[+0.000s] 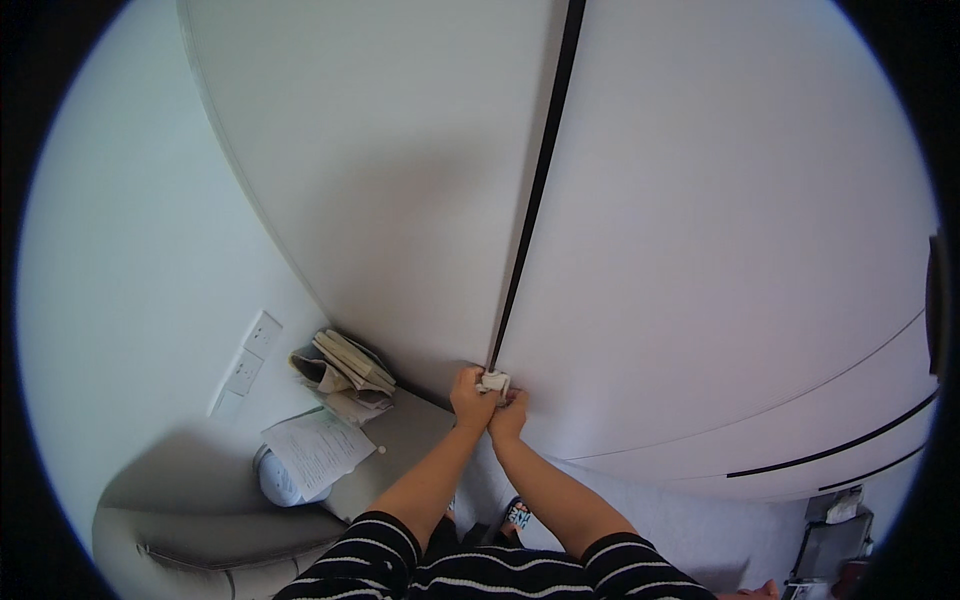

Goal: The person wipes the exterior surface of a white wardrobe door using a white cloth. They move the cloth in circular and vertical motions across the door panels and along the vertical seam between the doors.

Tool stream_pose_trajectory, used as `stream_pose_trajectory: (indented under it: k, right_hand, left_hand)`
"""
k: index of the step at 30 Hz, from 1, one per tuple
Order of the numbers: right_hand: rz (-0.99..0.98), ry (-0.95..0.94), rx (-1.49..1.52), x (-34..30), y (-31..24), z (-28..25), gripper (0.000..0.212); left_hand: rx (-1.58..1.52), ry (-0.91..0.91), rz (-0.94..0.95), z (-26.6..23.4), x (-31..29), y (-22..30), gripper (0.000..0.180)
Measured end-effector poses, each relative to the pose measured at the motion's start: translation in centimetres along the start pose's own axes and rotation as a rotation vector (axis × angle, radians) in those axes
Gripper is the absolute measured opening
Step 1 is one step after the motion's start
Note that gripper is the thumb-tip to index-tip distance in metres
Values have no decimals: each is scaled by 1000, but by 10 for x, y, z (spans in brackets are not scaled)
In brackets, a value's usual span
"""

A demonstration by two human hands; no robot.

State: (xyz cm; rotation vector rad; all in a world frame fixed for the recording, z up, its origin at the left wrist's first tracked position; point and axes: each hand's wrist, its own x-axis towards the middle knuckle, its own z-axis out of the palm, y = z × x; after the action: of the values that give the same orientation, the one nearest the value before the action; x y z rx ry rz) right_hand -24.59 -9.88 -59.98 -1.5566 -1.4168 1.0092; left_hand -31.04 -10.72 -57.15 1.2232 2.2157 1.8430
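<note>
Left hand [468, 394], right hand [510, 412], white object [495, 381] between

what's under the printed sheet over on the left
A rounded white object shows past the left and lower edges of the printed sheet. The paper covers the rest of it, so what it is, and whether anything else lies beneath, can't be seen.
</note>
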Motion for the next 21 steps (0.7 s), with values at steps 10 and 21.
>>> stream_pose_trajectory:
  k: [10, 21]
  right_hand:
    - [328, -317, 241, 14, 8, -27, 29]
    - [-543, -191, 666, 0, -279, -139, 16]
  left_hand:
    - [56, -118, -521, 13, -16, -31, 33]
    - [-99, 72, 316, -103, 172, 263, 35]
